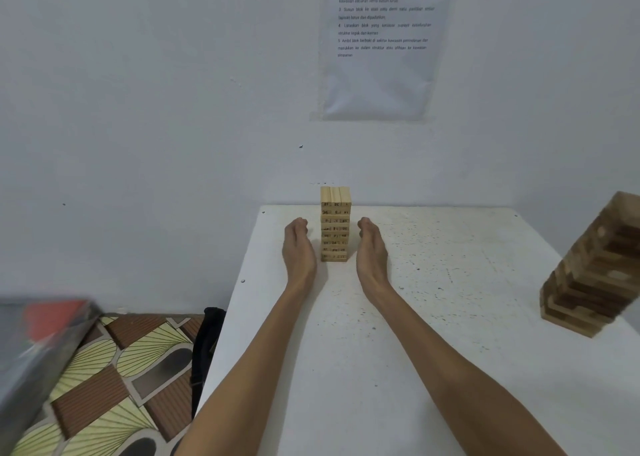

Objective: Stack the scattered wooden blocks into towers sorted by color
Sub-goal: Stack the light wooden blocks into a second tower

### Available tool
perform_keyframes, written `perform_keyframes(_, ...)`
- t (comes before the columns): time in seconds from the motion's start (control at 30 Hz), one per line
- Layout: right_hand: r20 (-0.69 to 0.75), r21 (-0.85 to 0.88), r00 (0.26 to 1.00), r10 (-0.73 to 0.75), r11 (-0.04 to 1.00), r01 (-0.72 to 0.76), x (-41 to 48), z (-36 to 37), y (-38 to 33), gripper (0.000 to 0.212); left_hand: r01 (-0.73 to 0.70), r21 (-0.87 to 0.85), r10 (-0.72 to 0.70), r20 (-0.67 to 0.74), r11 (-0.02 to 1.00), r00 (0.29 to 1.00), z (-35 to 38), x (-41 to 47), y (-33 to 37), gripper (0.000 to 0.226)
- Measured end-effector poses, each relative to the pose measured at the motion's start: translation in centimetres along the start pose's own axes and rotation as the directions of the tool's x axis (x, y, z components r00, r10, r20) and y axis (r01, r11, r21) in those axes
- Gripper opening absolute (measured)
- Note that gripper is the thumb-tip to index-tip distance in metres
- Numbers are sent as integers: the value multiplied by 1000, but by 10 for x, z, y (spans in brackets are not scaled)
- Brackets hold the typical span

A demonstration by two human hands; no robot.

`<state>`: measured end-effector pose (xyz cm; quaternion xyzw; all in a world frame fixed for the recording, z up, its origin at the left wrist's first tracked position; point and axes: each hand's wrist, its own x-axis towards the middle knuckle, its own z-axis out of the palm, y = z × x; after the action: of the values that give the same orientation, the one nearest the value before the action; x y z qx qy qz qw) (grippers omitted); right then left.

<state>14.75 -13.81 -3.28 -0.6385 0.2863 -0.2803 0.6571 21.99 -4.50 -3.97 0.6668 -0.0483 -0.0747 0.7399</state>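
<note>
forearms (273, 355) span white table (450, 358); left hand (299, 248), right hand (372, 249), fingers relaxed, flank pale block tower (335, 225); darker tower (588, 272) far right, wall sheet (381, 57) behind.

White table (398, 351), its top speckled with dark flecks, set against a pale wall (156, 92). A printed sheet (381, 47) with numbered lines of text is fixed to the wall above the table's far edge, with a small dark mark (300, 146) below it. Left of the table: a brown-and-cream patterned covering (114, 379), a black object (207, 345) against the table's side, and a blurred grey-and-red object (45, 334) at the frame's edge.
</note>
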Motion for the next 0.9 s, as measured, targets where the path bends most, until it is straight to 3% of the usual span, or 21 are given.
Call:
perform_keyframes(0.1,1,-136,996,-87,987,86,-9,-19,4,41,-32,68,37,-75,997,996,-20,-16,-2,24)
perform_keyframes(0.3,46,-301,989,-137,943,145,-36,-57,6,34,-126,151,137,-70,980,988,-43,-67,-5,24)
perform_keyframes(0.43,137,-459,976,-171,862,215,-63,-85,1,40,-228,305,202,116,925,973,-39,-101,-8,29)
perform_keyframes(0.63,243,-697,946,-216,639,325,-93,-134,-4,50,-423,475,214,433,771,876,-6,-133,-13,46)
perform_keyframes(0.8,217,-802,953,-212,517,298,-114,-181,-2,52,-547,503,188,598,669,779,34,-147,-16,49)
perform_keyframes(0.9,150,-831,966,-213,502,239,-121,-207,-1,53,-599,472,192,659,647,727,61,-153,-15,47)
